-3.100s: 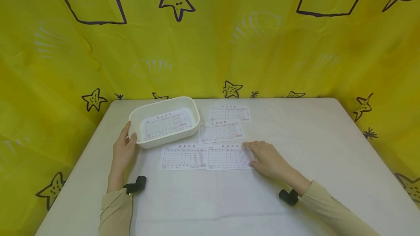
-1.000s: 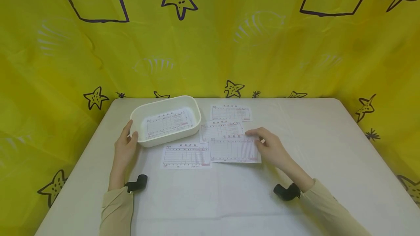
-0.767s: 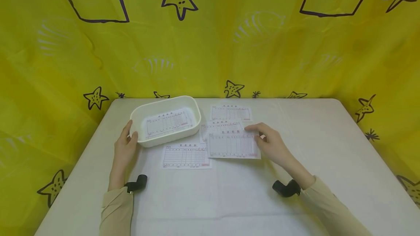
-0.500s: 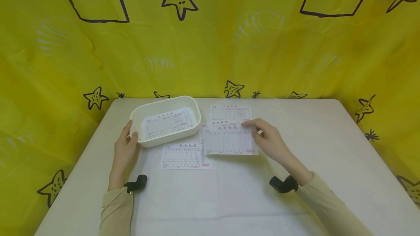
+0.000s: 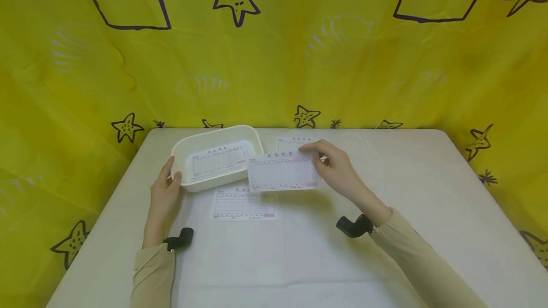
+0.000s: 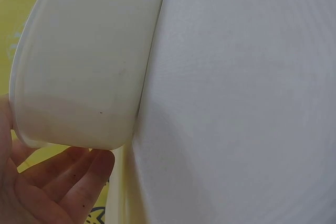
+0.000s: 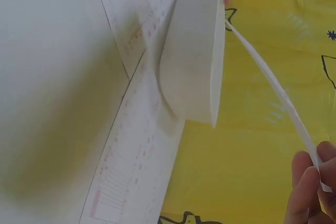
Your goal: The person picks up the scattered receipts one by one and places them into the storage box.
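Note:
My right hand (image 5: 336, 170) pinches a printed receipt slip (image 5: 280, 175) by its right edge, between thumb and fingers. The slip is raised off the table, and its left end reaches the near right corner of a white plastic tray (image 5: 216, 184). Seen edge-on in the right wrist view, the held slip (image 7: 281, 95) bends slightly. My left hand (image 5: 164, 194) holds the tray's left end, with fingers against the end wall (image 6: 79, 114) and the thumb at the rim. Inside the tray lie receipt slips (image 5: 218, 161), stacked with edges offset.
One receipt slip (image 5: 244, 207) lies flat in front of the tray. Another receipt slip (image 5: 291, 143) lies behind the held one, partly covered. In the right wrist view, two slips overlap on the white tablecloth (image 5: 257, 260). A yellow patterned curtain (image 5: 274, 70) hangs behind the table.
My right hand has lifted the receipt slip from the front right of the table and carried it left and up toward the tray. The left hand and tray have stayed put.

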Motion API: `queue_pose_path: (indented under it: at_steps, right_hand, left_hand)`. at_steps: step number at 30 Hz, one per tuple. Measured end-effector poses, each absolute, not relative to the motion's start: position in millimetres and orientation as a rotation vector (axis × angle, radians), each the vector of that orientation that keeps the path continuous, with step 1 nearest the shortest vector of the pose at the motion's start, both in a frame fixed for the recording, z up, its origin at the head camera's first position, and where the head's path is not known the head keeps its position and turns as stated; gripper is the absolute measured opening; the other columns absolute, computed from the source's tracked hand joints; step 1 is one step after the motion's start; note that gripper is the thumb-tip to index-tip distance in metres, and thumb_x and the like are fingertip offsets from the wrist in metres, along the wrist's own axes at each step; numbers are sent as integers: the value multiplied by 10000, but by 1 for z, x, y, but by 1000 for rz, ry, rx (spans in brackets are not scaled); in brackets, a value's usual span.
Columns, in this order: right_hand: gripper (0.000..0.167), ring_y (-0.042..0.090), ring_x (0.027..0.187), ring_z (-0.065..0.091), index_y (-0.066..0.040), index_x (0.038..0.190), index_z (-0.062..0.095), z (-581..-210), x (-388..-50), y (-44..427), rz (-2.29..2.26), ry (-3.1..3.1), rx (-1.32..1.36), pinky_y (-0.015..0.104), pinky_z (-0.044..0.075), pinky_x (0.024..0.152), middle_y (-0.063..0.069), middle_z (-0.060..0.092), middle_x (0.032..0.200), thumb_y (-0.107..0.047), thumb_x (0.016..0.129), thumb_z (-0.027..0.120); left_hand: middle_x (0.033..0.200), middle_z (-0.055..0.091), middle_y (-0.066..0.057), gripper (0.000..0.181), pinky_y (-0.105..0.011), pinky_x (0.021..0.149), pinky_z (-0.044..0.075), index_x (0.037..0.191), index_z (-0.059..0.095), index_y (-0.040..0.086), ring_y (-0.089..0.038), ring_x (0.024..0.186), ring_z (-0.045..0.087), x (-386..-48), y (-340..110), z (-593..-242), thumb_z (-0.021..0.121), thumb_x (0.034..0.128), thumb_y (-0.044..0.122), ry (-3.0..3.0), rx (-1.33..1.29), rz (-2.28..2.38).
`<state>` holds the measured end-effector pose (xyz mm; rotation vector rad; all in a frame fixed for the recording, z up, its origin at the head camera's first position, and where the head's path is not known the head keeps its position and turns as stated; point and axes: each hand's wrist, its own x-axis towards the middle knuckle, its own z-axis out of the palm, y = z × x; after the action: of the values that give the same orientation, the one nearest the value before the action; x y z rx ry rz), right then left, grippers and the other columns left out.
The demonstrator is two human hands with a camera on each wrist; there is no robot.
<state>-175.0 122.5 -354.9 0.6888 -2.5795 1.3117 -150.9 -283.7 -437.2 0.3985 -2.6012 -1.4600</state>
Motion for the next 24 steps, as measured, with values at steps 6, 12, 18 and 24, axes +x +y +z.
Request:
queue_pose_path:
  at_steps: [6, 12, 18, 24]
  right_hand:
    - [359, 207, 936, 565, -54, 1133, 673, -352, -186, 104, 1370, -2548, 717, 212, 459, 666, 99, 668, 1151, 97, 873, 476]
    - [351, 224, 995, 561, -77, 1148, 671, -349, -197, 82, 1460, -2546, 697, 292, 469, 772, 80, 662, 1183, 64, 900, 466]
    - [357, 215, 943, 532, -101, 1162, 678, -349, -213, 56, 1520, -2585, 602, 260, 440, 720, 63, 653, 1205, 25, 906, 463]
    - [360, 216, 1022, 540, -80, 1160, 672, -352, -231, 33, 1529, -2574, 614, 294, 459, 823, 77, 642, 1239, 47, 903, 452]
  left_hand:
    - [1612, 195, -88, 559, -558, 1155, 292, 1541, 161, 335, -442, 1415, 307, -152, -282, -438, 364, 1021, 363, -2605, 396, -1462]
    - [1610, 201, -95, 558, -555, 1151, 301, 1542, 167, 329, -442, 1411, 315, -153, -282, -439, 363, 1021, 360, -2613, 393, -1447]
    - [1612, 188, -98, 563, -565, 1148, 298, 1546, 157, 319, -448, 1412, 309, -153, -283, -439, 354, 1021, 365, -2625, 409, -1441]
    - [1615, 179, -91, 564, -560, 1149, 299, 1548, 152, 305, -448, 1411, 309, -153, -285, -438, 345, 1021, 363, -2632, 425, -1433]
